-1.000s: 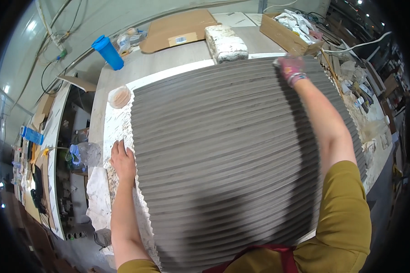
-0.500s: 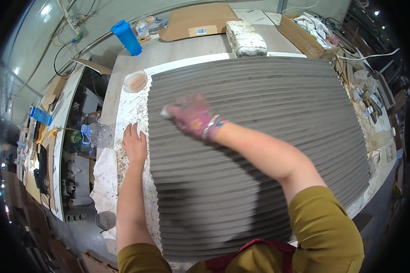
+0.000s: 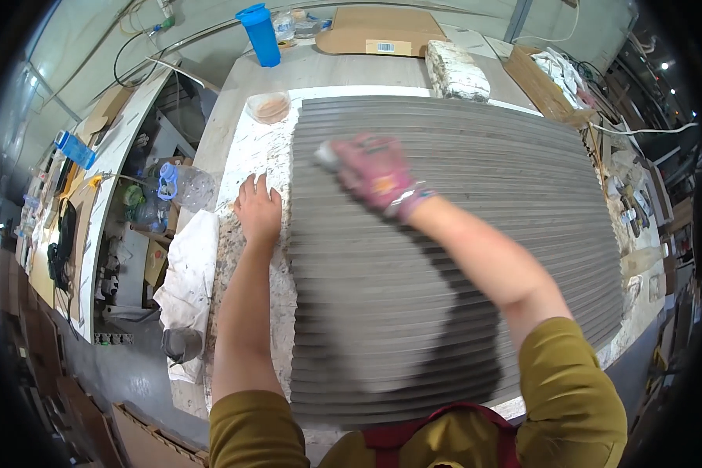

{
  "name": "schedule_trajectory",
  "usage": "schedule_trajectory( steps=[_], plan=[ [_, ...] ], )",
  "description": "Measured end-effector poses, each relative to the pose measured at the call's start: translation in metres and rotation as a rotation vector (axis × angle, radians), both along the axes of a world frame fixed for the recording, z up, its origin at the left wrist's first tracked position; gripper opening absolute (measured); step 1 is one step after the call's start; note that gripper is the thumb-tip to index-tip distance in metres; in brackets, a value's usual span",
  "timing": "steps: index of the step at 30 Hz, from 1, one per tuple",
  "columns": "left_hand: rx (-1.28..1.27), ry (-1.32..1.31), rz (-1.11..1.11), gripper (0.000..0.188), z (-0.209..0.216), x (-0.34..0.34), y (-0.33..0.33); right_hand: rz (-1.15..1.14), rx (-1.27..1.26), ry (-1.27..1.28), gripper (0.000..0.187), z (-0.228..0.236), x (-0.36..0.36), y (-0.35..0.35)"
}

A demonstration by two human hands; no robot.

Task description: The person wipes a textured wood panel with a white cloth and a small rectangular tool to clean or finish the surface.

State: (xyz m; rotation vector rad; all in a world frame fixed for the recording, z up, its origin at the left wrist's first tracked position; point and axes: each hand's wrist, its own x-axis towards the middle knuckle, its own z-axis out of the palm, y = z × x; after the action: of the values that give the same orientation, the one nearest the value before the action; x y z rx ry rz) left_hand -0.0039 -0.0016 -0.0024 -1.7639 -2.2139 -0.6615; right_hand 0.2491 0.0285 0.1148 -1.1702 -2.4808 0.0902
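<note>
A large grey ribbed panel [image 3: 398, 312] lies flat before me, its ridges running from left to right. Over its far left part is my right hand [image 3: 374, 173], in a pink patterned glove with a shiny band at the wrist. The gloved fingers are closed on a small pale pad [image 3: 327, 156] against the ridges; motion blurs it, so its exact kind is unclear. My bare left hand [image 3: 258, 209] rests on the stained white board [image 3: 269, 152] beside the panel's left edge, fingers apart and holding nothing.
A clear shallow dish [image 3: 268, 108] sits beyond my left hand. Farther back are a blue cup [image 3: 259, 35], a flat cardboard box [image 3: 382, 30] and a crusty white block [image 3: 457, 72]. A stained white cloth [image 3: 191, 257] hangs at left, near a large clear bottle [image 3: 191, 187]. Clutter lines the right edge.
The whole view has shifted, so the scene sits farther right and higher. My gloved right hand has moved slightly toward the panel's far edge with the pale pad. My left hand stays on the board.
</note>
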Motion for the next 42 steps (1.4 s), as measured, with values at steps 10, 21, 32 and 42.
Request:
schedule_trajectory(
  steps=[10,21,32,42],
  plan=[
    [-0.002,-0.037,-0.028,0.042,-0.001,0.011,0.003,-0.378,-0.065,-0.207,0.031,-0.008,0.057,0.030],
    [-0.077,-0.020,-0.004,0.043,0.000,0.000,0.001,-0.246,0.040,0.000,0.033,-0.029,0.071,-0.008],
    [-0.116,0.007,0.032,0.043,-0.005,-0.003,0.005,-0.096,0.090,0.015,0.032,-0.006,-0.013,-0.029],
    [-0.086,0.008,-0.019,0.042,-0.007,0.017,0.009,-0.865,0.025,-0.340,0.034,-0.016,0.246,-0.029]
  ],
)
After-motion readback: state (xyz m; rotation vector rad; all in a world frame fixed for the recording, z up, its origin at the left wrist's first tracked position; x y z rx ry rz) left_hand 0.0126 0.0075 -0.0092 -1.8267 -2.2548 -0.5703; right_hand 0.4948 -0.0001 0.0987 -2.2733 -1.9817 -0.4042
